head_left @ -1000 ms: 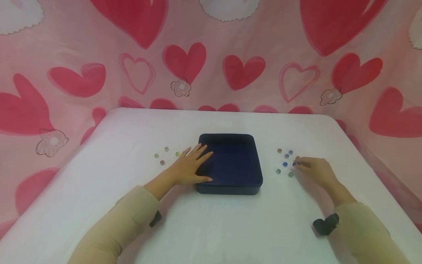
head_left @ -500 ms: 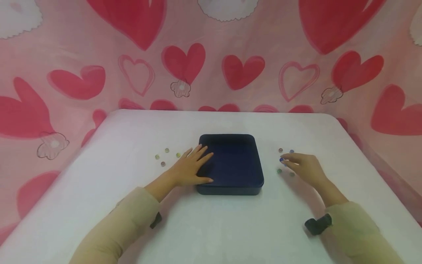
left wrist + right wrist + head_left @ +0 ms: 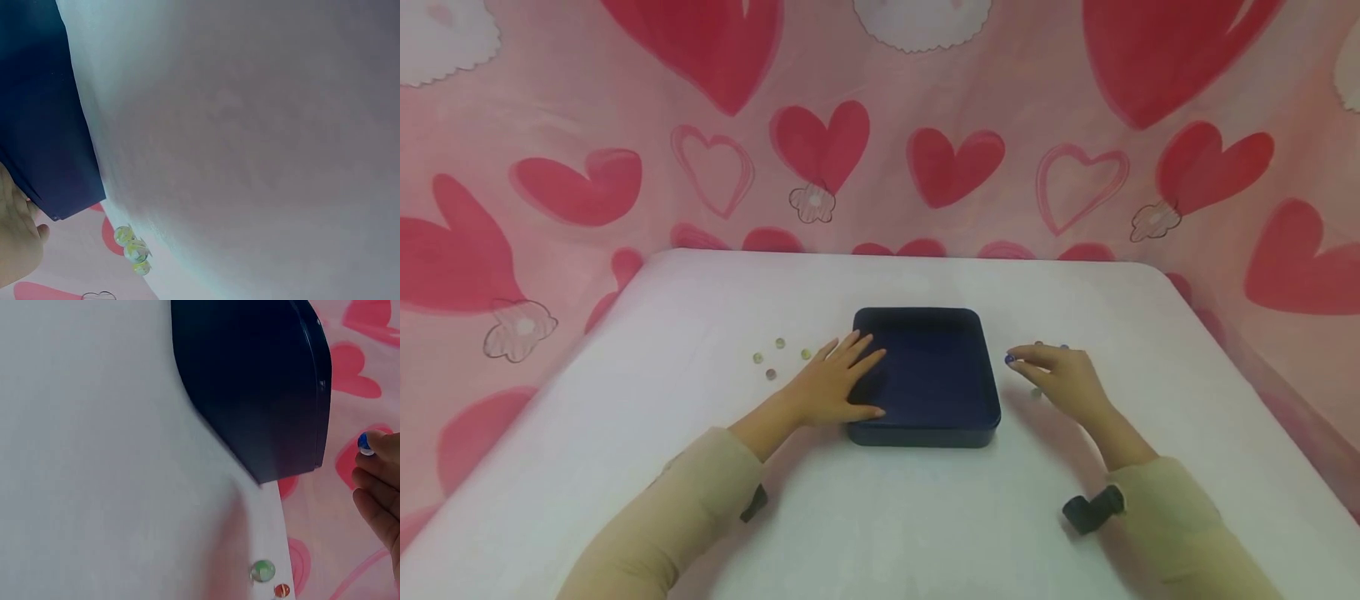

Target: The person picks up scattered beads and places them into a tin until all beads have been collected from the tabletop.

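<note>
A dark blue square tin [image 3: 925, 375] stands at the middle of the table, its inside facing up. My left hand [image 3: 827, 385] lies with spread, straight fingers over the tin's left rim. Just right of the tin, my right hand [image 3: 1063, 379] pinches a blue marble [image 3: 1010, 359] between thumb and fingertips. The right wrist view shows that blue marble [image 3: 365, 444] at the thumb's tip, above table level. Behind and below the right hand lie more marbles, partly hidden: a green marble [image 3: 263, 570] and a reddish marble [image 3: 282, 590] show in the right wrist view.
Several yellowish and brownish marbles, such as a yellow marble [image 3: 806, 354], lie on the white table [image 3: 910, 517] left of the tin. A pink cloth with red hearts [image 3: 955, 167] hangs behind the table. A dark wrist camera [image 3: 1092, 510] sits under the right sleeve.
My right hand has picked the blue marble up from the group on the right and carried it left toward the tin. The left hand and the tin have stayed in place.
</note>
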`<state>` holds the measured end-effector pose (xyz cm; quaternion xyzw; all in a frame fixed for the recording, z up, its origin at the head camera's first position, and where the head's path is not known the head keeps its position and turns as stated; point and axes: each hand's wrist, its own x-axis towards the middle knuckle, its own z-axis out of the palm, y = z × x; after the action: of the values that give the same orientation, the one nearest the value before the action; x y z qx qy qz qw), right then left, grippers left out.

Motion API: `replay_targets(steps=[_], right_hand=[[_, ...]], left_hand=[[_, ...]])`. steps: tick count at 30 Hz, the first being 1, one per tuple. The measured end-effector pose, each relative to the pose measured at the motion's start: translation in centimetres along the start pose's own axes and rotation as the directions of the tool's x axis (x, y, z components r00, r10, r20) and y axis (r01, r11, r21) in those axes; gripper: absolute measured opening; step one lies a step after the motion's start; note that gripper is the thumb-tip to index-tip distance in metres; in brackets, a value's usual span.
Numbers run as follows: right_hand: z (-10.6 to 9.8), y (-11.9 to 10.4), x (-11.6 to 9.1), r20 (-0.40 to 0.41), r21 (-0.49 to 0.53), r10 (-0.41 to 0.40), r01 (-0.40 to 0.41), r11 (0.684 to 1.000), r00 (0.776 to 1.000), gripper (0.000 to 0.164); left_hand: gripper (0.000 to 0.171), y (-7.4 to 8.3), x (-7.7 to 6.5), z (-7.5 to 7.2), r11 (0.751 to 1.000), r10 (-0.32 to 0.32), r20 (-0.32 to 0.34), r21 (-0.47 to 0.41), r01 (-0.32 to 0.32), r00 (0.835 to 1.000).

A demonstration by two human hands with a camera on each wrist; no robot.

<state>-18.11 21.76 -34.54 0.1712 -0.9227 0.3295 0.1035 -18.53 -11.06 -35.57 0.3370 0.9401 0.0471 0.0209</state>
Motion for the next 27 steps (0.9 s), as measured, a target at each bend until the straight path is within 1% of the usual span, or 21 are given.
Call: replay_targets(steps=[6,12,14,20,22,27], right_hand=[[1.0,-0.9,0.4,-0.013,0.032,-0.034,0.034,0.999,0.999,0.021],[1.9,-1.7,0.8,-0.016,0.116,-0.085,0.086,0.990,0.996,0.020],[2.1,-2.0,0.9,-0.013,0.121,-0.090,0.091,0.989,0.996,0.020],[2.9,-2.7,1.3,0.031,0.156,-0.063,0.057,0.986,0.998,0.022],[3.2,-2.9,1.4,0.039,0.166,-0.070,0.062,0.984,0.997,0.021],[3.9,-3.3,1.8,0.048,0.155,-0.088,0.080,0.985,0.995,0.019]], left_hand=[[0.081,0.1,-0.1,0.0,1.000,0.003,-0.005,-0.011,-0.003,1.000],[0.082,0.0,0.0,0.1,1.000,0.001,-0.010,-0.012,-0.002,1.000],[0.082,0.0,0.0,0.2,1.000,-0.001,-0.009,-0.013,0.001,1.000],[0.082,0.0,0.0,0.1,1.000,-0.003,-0.008,-0.012,0.002,1.000],[0.082,0.0,-0.1,0.1,1.000,-0.001,-0.008,-0.010,0.001,1.000],[0.082,0.0,-0.1,0.0,1.000,0.008,-0.020,-0.002,-0.008,1.000]])
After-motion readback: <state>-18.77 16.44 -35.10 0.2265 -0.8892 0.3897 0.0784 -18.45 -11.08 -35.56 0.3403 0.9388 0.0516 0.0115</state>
